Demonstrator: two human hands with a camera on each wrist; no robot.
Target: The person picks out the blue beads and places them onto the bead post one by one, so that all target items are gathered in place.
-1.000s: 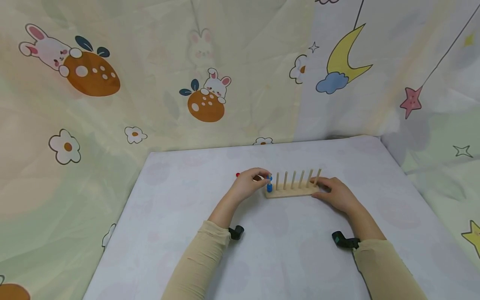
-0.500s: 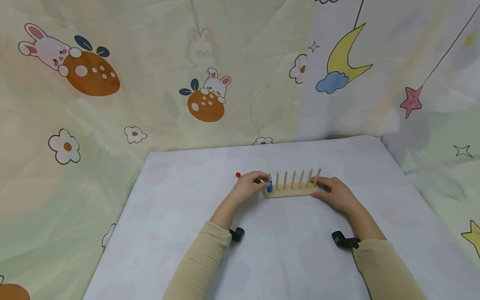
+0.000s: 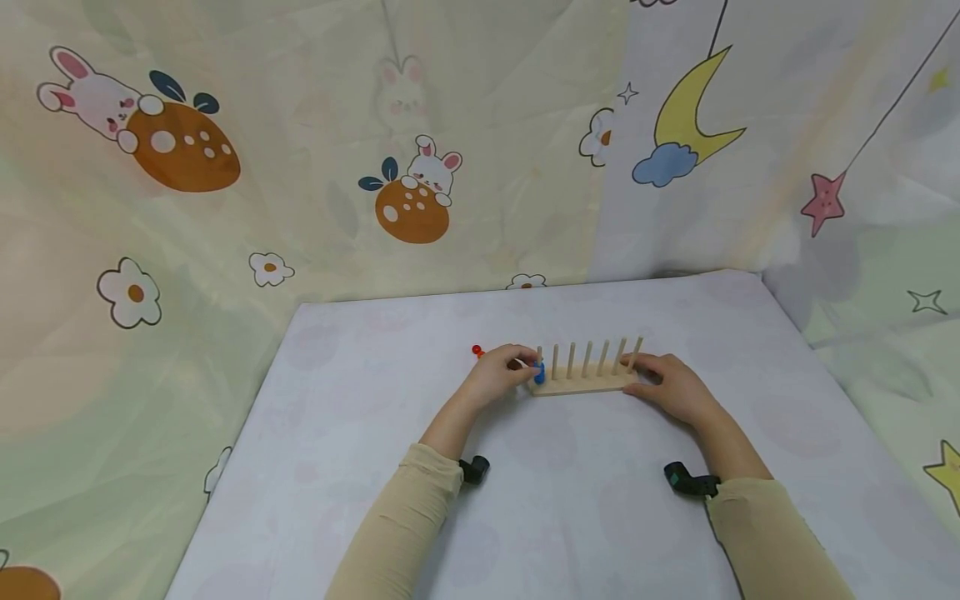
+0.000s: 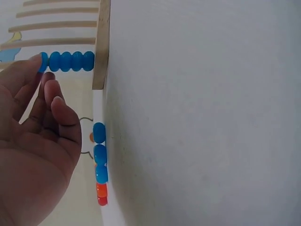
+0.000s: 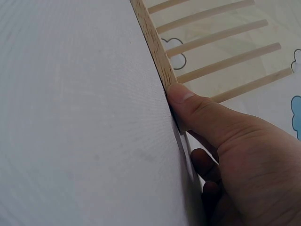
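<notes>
Blue beads stacked on the end peg are touched by left hand, fingers loosely open; rack is pinched by right hand.

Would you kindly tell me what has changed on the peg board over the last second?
The left hand lowered beside the end peg, pushing the blue beads down toward the wooden board. The right hand stayed holding the board's other end; the loose beads stayed put.
</notes>
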